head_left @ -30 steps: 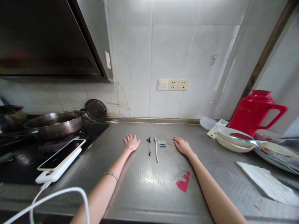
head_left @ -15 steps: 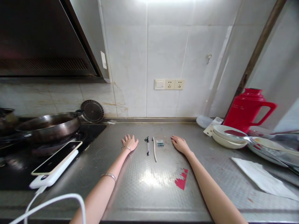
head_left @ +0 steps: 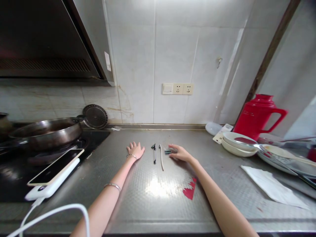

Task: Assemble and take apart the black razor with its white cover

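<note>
**Spreading left hand (head_left: 136, 151), curving right hand (head_left: 181, 153) beside packet (head_left: 168, 152)**

Rests left hand wide on counter (head_left: 138, 194), just left of centre frame. Has razor (head_left: 154, 155) and pale stick (head_left: 161, 158), then packet, near centre. Keeps right fingers parted there; cannot tell if touching packet.

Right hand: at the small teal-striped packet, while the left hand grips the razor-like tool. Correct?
Not the left hand: the head view shows it spread on the steel counter, beside the razor-like tool, gripping nothing. The right hand is at the small teal-striped packet, as you say.
</note>
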Available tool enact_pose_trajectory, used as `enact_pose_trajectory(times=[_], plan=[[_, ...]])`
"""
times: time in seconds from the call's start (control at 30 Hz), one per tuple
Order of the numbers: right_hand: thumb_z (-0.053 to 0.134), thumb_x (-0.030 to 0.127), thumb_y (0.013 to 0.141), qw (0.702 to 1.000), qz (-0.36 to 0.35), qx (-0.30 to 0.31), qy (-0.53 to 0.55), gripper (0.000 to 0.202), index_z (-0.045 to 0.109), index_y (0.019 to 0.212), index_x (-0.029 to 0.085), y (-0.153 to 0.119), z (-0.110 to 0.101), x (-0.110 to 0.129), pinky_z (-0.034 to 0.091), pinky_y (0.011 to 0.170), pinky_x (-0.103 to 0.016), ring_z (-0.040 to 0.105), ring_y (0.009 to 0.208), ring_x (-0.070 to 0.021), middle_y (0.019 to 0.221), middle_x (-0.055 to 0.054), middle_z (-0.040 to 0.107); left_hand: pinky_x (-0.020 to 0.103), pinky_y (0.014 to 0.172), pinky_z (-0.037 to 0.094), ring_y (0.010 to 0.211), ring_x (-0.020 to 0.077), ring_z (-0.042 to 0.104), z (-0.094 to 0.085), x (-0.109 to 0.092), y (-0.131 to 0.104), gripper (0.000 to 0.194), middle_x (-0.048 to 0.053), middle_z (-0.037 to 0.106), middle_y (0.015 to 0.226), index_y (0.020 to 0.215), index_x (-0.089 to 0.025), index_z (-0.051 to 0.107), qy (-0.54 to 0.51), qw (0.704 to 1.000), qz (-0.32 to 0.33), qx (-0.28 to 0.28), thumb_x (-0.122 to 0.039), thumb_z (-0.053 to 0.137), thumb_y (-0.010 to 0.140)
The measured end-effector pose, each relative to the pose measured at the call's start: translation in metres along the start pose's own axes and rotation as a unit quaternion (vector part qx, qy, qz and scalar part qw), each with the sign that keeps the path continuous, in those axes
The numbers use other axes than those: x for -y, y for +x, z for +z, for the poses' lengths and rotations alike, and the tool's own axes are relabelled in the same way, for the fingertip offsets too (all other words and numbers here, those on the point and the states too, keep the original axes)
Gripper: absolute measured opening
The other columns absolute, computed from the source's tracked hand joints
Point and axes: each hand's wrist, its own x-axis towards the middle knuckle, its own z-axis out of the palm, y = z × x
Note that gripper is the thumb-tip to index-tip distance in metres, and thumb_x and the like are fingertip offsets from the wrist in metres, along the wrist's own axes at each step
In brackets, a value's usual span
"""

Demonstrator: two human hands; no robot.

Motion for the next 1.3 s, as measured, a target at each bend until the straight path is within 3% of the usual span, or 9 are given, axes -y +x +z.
enact_pose_trajectory(times=[0.27,0.47,0.6,0.73,0.9,1.03,1.13,1.3], plan=[[0.064,0.035,0.071,0.998,0.021,-0.002,-0.062,0.049,0.056,0.118,0.023,0.001,0.005,0.000,0.039,0.096,-0.038,0.054,0.111,-0.0227,0.119,-0.006,0.061,0.059,0.099,0.020,0.131,0.0400,0.022,0.001,0.001,0.000,0.062,0.021,0.030,0.142,0.132,-0.017,0.041,-0.001,1.000,0.000,-0.008,-0.051,0.028,0.082],[0.066,0.039,0.069,0.997,0.025,0.000,-0.069,0.054,0.055,0.120,0.022,0.002,0.004,0.006,0.039,0.095,-0.037,0.053,0.112,-0.0232,0.122,-0.007,0.058,0.059,0.099,0.020,0.131,0.0398,0.022,-0.002,-0.001,-0.002,0.062,0.022,0.029,0.142,0.133,-0.016,0.041,-0.006,1.000,0.000,-0.001,-0.051,0.028,0.083],[0.059,0.042,0.075,0.994,0.014,-0.074,-0.073,0.046,0.058,0.116,0.019,0.002,-0.001,0.001,0.037,0.097,-0.035,0.051,0.113,-0.0219,0.119,-0.009,0.059,0.060,0.099,0.019,0.131,0.0397,0.022,-0.004,-0.001,-0.003,0.062,0.021,0.029,0.142,0.133,-0.016,0.040,-0.007,1.000,-0.001,0.002,-0.051,0.028,0.083],[0.046,0.034,0.084,0.978,0.064,-0.134,-0.145,0.036,0.060,0.112,0.017,-0.004,-0.012,-0.015,0.035,0.097,-0.031,0.049,0.113,-0.0205,0.117,-0.010,0.060,0.060,0.099,0.018,0.132,0.0392,0.022,-0.004,0.000,-0.003,0.061,0.021,0.029,0.142,0.132,-0.016,0.041,-0.015,1.000,0.000,-0.004,-0.050,0.028,0.084],[0.041,0.029,0.086,0.952,0.142,-0.112,-0.247,0.038,0.055,0.117,0.014,-0.011,-0.017,-0.024,0.035,0.095,-0.033,0.045,0.117,-0.0238,0.124,-0.012,0.055,0.059,0.099,0.020,0.131,0.0383,0.023,-0.007,0.000,-0.004,0.057,0.019,0.031,0.142,0.132,-0.017,0.041,-0.046,0.999,-0.007,-0.013,-0.047,0.029,0.085],[0.040,0.032,0.086,0.947,0.159,-0.088,-0.266,0.036,0.056,0.113,0.016,-0.012,-0.015,-0.018,0.036,0.092,-0.033,0.047,0.114,-0.0236,0.121,-0.013,0.057,0.046,0.098,0.031,0.123,0.0293,0.040,-0.017,-0.006,-0.009,0.041,0.012,0.048,0.132,0.116,-0.019,0.057,-0.093,0.992,-0.002,-0.086,-0.033,0.034,0.085],[0.039,0.033,0.086,0.945,0.163,-0.083,-0.273,0.033,0.059,0.106,0.018,-0.012,-0.015,-0.015,0.036,0.088,-0.032,0.050,0.110,-0.0230,0.116,-0.011,0.060,0.030,0.092,0.038,0.104,0.0203,0.054,-0.027,-0.018,-0.014,0.028,0.008,0.063,0.109,0.094,-0.019,0.067,-0.141,0.982,0.036,-0.118,-0.024,0.042,0.081],[0.038,0.033,0.085,0.942,0.171,-0.082,-0.277,0.030,0.062,0.100,0.020,-0.012,-0.016,-0.012,0.036,0.085,-0.030,0.052,0.107,-0.0219,0.111,-0.010,0.062,0.025,0.073,0.043,0.085,0.0188,0.062,-0.038,-0.050,-0.030,0.024,0.008,0.069,0.089,0.079,-0.017,0.067,-0.194,0.977,0.080,-0.018,-0.036,0.052,0.077]])
